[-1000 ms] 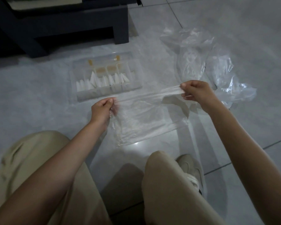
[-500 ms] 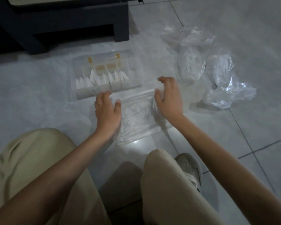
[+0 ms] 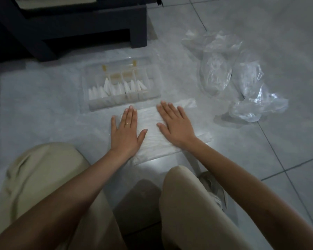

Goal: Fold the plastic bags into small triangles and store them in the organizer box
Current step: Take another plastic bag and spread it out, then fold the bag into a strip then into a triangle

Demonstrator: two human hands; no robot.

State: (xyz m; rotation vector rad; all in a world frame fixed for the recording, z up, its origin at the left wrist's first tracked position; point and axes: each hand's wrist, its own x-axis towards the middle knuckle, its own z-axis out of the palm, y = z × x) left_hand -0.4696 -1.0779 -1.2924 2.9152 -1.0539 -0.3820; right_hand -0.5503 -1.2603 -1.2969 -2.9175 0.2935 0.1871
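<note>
A clear plastic bag lies flat on the tiled floor in front of my knees. My left hand presses on its left part with straight fingers. On its right part my right hand lies palm down, fingers spread. Just beyond the hands stands a clear organizer box, lid open, with several white folded triangles upright in its compartments. A heap of crumpled clear bags lies to the right.
A dark piece of furniture stands at the back left, close behind the box. My bent legs in beige trousers and a shoe fill the near floor. Grey tiles stretch to the right.
Both hands let go of the bag's upper edge, which they held stretched, and came down flat on it. The bag now lies pressed on the floor.
</note>
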